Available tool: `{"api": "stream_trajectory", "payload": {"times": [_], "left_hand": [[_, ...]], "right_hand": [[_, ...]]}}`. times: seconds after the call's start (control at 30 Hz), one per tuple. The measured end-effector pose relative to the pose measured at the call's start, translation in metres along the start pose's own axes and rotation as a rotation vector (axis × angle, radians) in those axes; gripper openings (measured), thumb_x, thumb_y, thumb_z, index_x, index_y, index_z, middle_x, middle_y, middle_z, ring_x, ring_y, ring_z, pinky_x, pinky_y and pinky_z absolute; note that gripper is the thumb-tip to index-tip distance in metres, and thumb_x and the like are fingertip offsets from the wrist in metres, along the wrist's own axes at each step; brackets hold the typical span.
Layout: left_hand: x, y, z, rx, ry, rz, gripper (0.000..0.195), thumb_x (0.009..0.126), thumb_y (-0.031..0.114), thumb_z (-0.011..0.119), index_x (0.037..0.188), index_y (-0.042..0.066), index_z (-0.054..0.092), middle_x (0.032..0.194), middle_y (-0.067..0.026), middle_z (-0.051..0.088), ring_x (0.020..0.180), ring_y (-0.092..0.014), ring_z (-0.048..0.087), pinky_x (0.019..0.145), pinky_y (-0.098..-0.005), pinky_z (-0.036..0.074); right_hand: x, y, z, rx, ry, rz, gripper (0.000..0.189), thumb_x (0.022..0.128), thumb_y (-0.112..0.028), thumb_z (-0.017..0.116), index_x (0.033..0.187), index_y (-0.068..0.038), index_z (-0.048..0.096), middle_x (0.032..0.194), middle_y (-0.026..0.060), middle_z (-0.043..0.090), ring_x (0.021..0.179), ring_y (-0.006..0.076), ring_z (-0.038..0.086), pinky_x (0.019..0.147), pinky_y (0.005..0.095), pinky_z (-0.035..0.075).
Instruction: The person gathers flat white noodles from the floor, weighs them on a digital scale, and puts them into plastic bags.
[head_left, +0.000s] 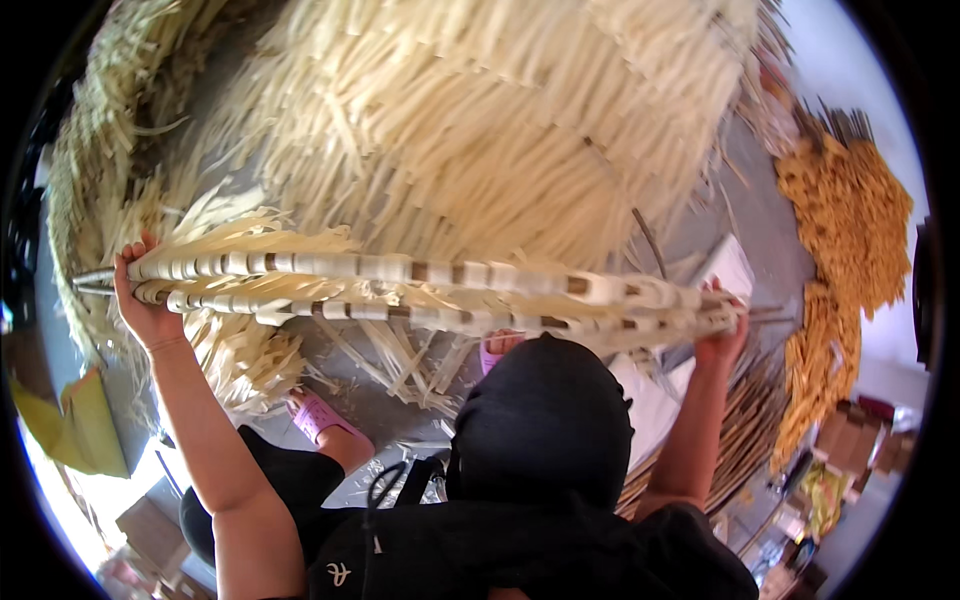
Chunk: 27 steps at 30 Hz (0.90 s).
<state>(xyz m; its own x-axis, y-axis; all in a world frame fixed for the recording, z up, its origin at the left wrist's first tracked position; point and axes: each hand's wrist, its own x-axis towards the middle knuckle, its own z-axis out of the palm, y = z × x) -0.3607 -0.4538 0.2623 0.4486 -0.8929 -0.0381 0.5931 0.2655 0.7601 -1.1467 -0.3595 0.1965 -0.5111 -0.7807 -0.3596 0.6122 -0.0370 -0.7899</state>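
Two long thin sticks (397, 312), wrapped along their length by folded pale strips, stretch side by side across the view in front of me. My left hand (146, 289) grips them near their left end, where the bare tips stick out past my fingers. Near the right end, my right hand (724, 322) is closed around both, with bare tips beyond it. Loose ends of the pale strips (255, 232) fan out from the sticks. What the strips are made of, I cannot tell for certain.
Rows of similar pale strips (465, 135) cover the floor ahead. Orange-brown sheets (847, 217) are heaped at the right, above a bundle of thin sticks (750, 420). A yellow sack (90, 427) lies at the left. Cardboard boxes (847, 442) stand at the lower right.
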Motion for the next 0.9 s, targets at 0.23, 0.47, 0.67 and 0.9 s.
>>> {"api": "stream_trajectory", "payload": {"times": [0.23, 0.47, 0.67, 0.9], "left_hand": [[0.029, -0.085, -0.04, 0.102, 0.008, -0.343, 0.033, 0.096, 0.034, 0.051, 0.105, 0.004, 0.062, 0.109, -0.0101, 0.063, 0.106, -0.023, 0.057, 0.098, -0.04, 0.043], [0.019, -0.034, 0.001, 0.167, 0.023, -0.28, 0.026, 0.096, 0.026, 0.052, 0.107, 0.005, 0.062, 0.099, -0.0064, 0.065, 0.106, -0.022, 0.058, 0.099, -0.0413, 0.044], [0.022, -0.068, -0.062, -0.006, 0.038, -0.284, 0.027, 0.095, 0.025, 0.049, 0.102, 0.003, 0.061, 0.117, -0.0141, 0.062, 0.116, -0.029, 0.054, 0.106, -0.0461, 0.038], [-0.008, -0.064, 0.01, -0.091, -0.07, -0.362, 0.029, 0.098, 0.027, 0.046, 0.095, 0.003, 0.06, 0.098, -0.0106, 0.064, 0.12, -0.035, 0.051, 0.108, -0.0511, 0.034]], "right_hand": [[0.037, 0.06, -0.004, -0.043, -0.033, 0.07, 0.05, 0.09, -0.031, 0.037, 0.12, 0.004, 0.056, 0.12, 0.0149, 0.061, 0.109, 0.0265, 0.058, 0.099, 0.037, 0.043], [0.001, 0.029, 0.04, 0.131, -0.083, -0.074, 0.041, 0.089, -0.026, 0.048, 0.114, 0.004, 0.059, 0.111, 0.0144, 0.064, 0.104, 0.027, 0.059, 0.099, 0.0402, 0.044], [0.019, 0.028, -0.009, 0.187, 0.122, -0.066, 0.028, 0.091, -0.021, 0.053, 0.105, 0.002, 0.06, 0.109, 0.0159, 0.065, 0.101, 0.0288, 0.061, 0.094, 0.0448, 0.048], [0.023, 0.022, -0.025, 0.194, -0.147, 0.07, 0.034, 0.097, -0.024, 0.042, 0.12, -0.002, 0.054, 0.136, 0.0151, 0.051, 0.126, 0.0285, 0.047, 0.109, 0.0423, 0.036]]}}
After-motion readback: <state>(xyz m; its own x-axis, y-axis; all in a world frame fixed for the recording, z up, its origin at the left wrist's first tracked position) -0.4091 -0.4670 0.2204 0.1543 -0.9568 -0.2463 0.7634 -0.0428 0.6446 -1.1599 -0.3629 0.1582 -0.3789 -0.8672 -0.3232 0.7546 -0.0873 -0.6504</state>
